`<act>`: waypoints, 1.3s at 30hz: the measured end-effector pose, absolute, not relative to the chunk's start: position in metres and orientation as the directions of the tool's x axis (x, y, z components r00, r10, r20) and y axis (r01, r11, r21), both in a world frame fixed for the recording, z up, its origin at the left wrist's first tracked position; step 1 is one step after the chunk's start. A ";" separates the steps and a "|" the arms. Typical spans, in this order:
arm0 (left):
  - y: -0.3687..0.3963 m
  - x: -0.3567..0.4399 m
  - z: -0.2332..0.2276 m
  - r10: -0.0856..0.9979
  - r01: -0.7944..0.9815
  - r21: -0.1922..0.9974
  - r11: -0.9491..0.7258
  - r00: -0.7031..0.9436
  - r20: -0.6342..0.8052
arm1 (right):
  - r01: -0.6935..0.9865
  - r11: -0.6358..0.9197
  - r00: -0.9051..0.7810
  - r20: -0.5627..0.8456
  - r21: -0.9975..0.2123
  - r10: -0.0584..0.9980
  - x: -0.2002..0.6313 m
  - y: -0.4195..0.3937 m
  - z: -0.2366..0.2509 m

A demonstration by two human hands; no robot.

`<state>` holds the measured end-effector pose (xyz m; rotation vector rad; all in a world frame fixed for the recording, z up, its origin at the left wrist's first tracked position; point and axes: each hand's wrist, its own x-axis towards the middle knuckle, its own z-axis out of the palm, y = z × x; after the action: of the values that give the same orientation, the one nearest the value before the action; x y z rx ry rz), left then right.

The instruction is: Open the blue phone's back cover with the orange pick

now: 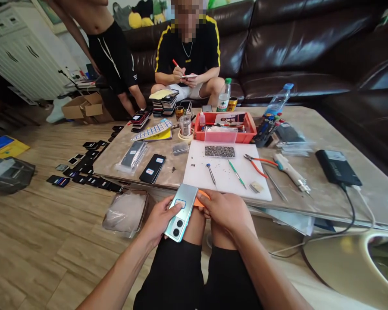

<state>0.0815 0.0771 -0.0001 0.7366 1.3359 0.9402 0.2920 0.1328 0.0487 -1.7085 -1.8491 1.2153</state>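
Low in the centre of the frame, the left hand (160,217) cradles a pale blue phone (181,211) back-up over the knees, while the right hand (224,211) pinches an orange pick (200,199) against its edge, steadying it for prying.

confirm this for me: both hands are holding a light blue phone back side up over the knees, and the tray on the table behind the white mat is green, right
Not quite: the tray is red-orange, not green, as the head view shows. The rest holds: the left hand and right hand hold the light blue phone back side up over the knees, with the white mat before the tray.
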 end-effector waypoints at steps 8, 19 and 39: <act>0.079 0.072 0.001 0.865 -0.189 0.848 0.496 0.020 -0.502 | 0.141 -0.396 -0.474 -0.413 -0.908 0.778 0.292 0.145 0.013; 0.083 0.070 0.006 0.853 -0.186 0.836 0.517 0.021 -0.522 | 0.066 -0.330 -0.454 -0.322 -0.942 0.831 0.292 0.134 0.000; 0.082 0.058 -0.013 0.834 -0.246 0.805 0.540 0.031 -0.550 | 0.219 -0.385 -0.498 -0.443 -0.896 0.746 0.294 0.121 0.022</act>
<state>0.0585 0.0824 -0.0127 0.5845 1.2782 0.9094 0.2940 0.1214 0.0220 -1.3022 -1.4630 1.9427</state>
